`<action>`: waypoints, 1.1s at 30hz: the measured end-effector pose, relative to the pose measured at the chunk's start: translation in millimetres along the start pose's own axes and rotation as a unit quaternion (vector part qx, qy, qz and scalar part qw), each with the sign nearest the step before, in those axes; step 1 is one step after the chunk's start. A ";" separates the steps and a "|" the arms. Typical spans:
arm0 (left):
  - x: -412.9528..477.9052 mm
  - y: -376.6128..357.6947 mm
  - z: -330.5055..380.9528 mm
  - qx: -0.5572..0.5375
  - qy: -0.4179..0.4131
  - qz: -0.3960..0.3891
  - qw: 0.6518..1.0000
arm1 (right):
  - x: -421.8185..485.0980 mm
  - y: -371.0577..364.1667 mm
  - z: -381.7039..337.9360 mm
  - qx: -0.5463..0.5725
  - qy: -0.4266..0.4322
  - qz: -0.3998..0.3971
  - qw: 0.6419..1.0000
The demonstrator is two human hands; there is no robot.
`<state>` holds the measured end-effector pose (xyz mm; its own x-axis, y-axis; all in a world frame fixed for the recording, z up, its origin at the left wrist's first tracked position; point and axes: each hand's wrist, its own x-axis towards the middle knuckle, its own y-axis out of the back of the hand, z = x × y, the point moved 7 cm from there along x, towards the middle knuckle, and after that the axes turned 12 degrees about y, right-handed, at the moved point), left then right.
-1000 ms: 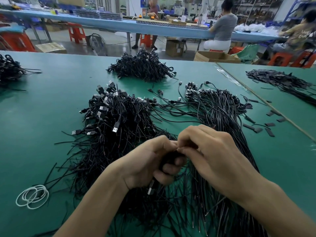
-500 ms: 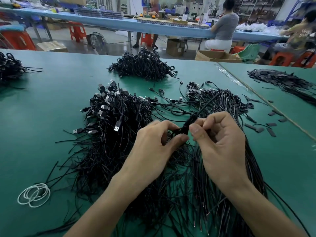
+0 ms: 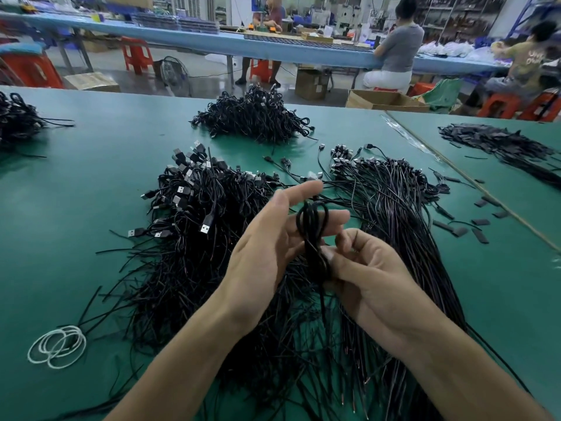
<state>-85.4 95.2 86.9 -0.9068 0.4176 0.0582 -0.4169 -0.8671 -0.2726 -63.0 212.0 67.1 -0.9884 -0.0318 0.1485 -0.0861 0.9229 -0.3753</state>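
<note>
- Hands close together here: the right hand [image 3: 364, 275] pinches the black cable [image 3: 312, 226], which is folded into one narrow loop. The left hand [image 3: 267, 238] props it with straight fingers.
- Below the hands lie two sprawling heaps: the USB-plug heap [image 3: 194, 214] to the left and the thin-lead heap [image 3: 391, 202] to the right.
- Left of the forearm sits a bunch of white rings [image 3: 57, 346].
- Past the fingertips, a third heap [image 3: 255, 117] lies on the green table [image 3: 76, 192].
- Farther off, three workers sit or stand at a blue bench [image 3: 303, 47].

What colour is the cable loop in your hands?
The loop is black, best seen in the head view.
</note>
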 end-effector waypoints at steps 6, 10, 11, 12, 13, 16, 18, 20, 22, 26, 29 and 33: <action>-8.2 -10.2 -0.7 -0.007 -0.013 -0.034 0.999 | 1.6 -7.2 -8.3 -0.056 0.010 -0.060 0.997; -9.3 -12.9 5.0 0.105 -0.050 -0.021 0.993 | 7.7 -3.9 -25.7 -0.150 0.091 -0.040 0.984; -10.0 -15.6 4.4 0.153 -0.061 -0.022 0.986 | 9.7 -2.0 -32.0 -0.197 0.123 -0.033 0.972; -10.9 -17.9 3.5 0.211 -0.076 -0.013 0.974 | 11.8 -0.2 -37.7 -0.246 0.148 -0.028 0.957; -12.8 -19.3 2.6 0.275 -0.092 0.003 0.957 | 14.5 3.4 -41.3 -0.287 0.166 -0.019 0.943; -15.9 -24.3 -1.3 0.391 -0.120 0.019 0.913 | 21.3 18.2 -49.0 -0.333 0.197 0.027 0.922; -16.0 -27.6 -0.2 0.386 -0.137 0.011 0.912 | 21.8 25.6 -53.5 -0.320 0.218 0.054 0.921; -15.2 -28.8 4.5 0.384 -0.168 0.026 0.908 | 20.7 29.4 -55.9 -0.310 0.233 0.074 0.919; -13.7 -27.5 7.2 0.387 -0.196 0.060 0.899 | 18.2 29.1 -58.9 -0.313 0.250 0.085 0.912; -11.6 -15.7 1.5 0.348 -0.170 0.122 0.914 | 11.1 15.8 -64.3 -0.311 0.284 0.081 0.903; -9.8 -1.1 -4.0 0.296 -0.103 0.167 0.935 | 6.6 3.6 -57.6 -0.278 0.278 0.055 0.918; -5.2 10.1 -9.4 0.160 -0.026 0.161 0.974 | 3.5 -5.6 -40.5 -0.208 0.231 0.021 0.950</action>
<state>-84.2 86.8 74.8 -0.9922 0.1026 0.0703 -0.1009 -0.9945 0.0273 -60.9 222.3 106.8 -0.8210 0.0912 0.5636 0.1044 0.9945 -0.0089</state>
